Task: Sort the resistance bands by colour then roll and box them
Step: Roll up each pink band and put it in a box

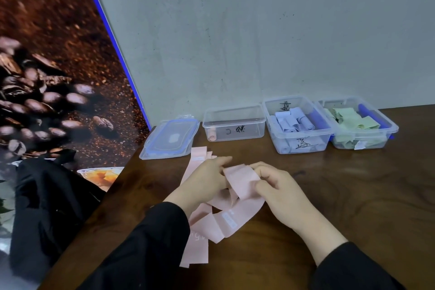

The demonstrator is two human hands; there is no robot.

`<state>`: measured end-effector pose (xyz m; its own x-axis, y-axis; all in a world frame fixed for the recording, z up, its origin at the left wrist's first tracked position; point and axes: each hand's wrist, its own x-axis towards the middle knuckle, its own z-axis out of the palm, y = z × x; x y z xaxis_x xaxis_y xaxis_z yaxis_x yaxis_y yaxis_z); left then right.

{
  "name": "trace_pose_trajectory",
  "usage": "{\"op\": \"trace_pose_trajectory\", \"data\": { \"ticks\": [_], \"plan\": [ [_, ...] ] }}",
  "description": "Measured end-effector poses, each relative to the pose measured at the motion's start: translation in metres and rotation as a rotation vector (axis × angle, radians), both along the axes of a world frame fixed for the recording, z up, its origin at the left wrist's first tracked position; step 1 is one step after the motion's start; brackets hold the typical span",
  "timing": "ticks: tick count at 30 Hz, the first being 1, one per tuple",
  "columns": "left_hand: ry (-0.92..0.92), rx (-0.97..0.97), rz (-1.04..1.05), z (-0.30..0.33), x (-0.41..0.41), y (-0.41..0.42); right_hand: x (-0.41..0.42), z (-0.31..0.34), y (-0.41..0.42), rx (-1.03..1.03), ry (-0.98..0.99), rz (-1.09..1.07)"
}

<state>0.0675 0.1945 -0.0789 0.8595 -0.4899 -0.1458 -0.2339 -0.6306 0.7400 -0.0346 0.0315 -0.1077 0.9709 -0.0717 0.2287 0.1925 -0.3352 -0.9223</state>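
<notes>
A person's two hands are working a pink band [242, 182] just above a dark wooden bench [341, 195]. The left hand [207, 179] is gripping the band's left edge, fingers curled round it; the right hand [277, 186] is pinching the right edge between thumb and curled fingers. The band is hanging in a loop below both hands, its tail lying on the bench beneath the left wrist.

More pink bands [200, 226] are lying loose under and behind the left hand, some fanning out beyond its fingertips, others trailing back under the black left sleeve [150, 242]. The right sleeve [353, 268] is black too.

Beyond the hands, against a grey wall [259, 30], three clear boxes are standing in a row. The pink box [234, 122], straight ahead of the left hand, is holding one pink roll [212, 134] in its left corner. Ahead of the right hand, the blue box [297, 125] is holding several pale blue rolls [292, 122]. To its right and touching it, the green box [357, 122] is holding green bands [348, 117], folded or rolled, cannot tell which. Black handwriting is showing on the pink and blue boxes.

A blue-rimmed lid [170, 136] is lying flat beyond and left of the left hand, just beside the pink box. Farther left, a coffee-bean poster [51, 66] is leaning, with black fabric [47, 207] bunched below it.
</notes>
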Motion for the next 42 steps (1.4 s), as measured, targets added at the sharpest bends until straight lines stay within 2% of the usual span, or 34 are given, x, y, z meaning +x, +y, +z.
{"op": "trace_pose_trajectory", "data": {
  "ticks": [4,8,10,14,17,19,21,24,30,36,42],
  "plan": [
    [0.007,-0.235,0.099,0.007,-0.007,-0.005,-0.003,-0.003,-0.004,-0.037,0.041,-0.023],
    [-0.012,-0.369,0.103,0.025,-0.012,-0.008,-0.003,0.002,-0.004,0.004,0.019,-0.291],
    [-0.068,-0.377,0.07,0.036,-0.016,-0.01,-0.003,0.011,-0.004,0.078,-0.011,-0.301],
    [-0.2,-0.32,-0.079,0.06,-0.026,-0.013,-0.006,0.029,0.002,0.218,-0.04,-0.088],
    [-0.268,-0.238,-0.154,0.082,-0.034,-0.014,-0.015,0.041,0.003,0.29,-0.077,-0.1],
    [-0.246,-0.185,-0.22,0.096,-0.038,-0.011,-0.019,0.047,-0.001,0.33,-0.084,-0.143],
    [-0.14,-0.189,-0.288,0.106,-0.04,-0.005,-0.023,0.053,-0.005,0.365,-0.092,-0.176],
    [-0.022,-0.345,-0.215,0.116,-0.047,-0.003,-0.029,0.065,-0.008,0.37,-0.13,-0.197],
    [-0.292,-0.421,-0.093,0.135,-0.069,-0.019,-0.036,0.083,-0.009,0.381,-0.203,-0.167],
    [-0.411,-0.629,-0.045,0.171,-0.08,-0.032,-0.039,0.076,-0.011,0.166,-0.024,-0.062],
    [-0.507,-0.587,0.05,0.18,-0.053,-0.04,-0.042,0.059,-0.012,0.357,0.093,-0.07]
  ]
}}
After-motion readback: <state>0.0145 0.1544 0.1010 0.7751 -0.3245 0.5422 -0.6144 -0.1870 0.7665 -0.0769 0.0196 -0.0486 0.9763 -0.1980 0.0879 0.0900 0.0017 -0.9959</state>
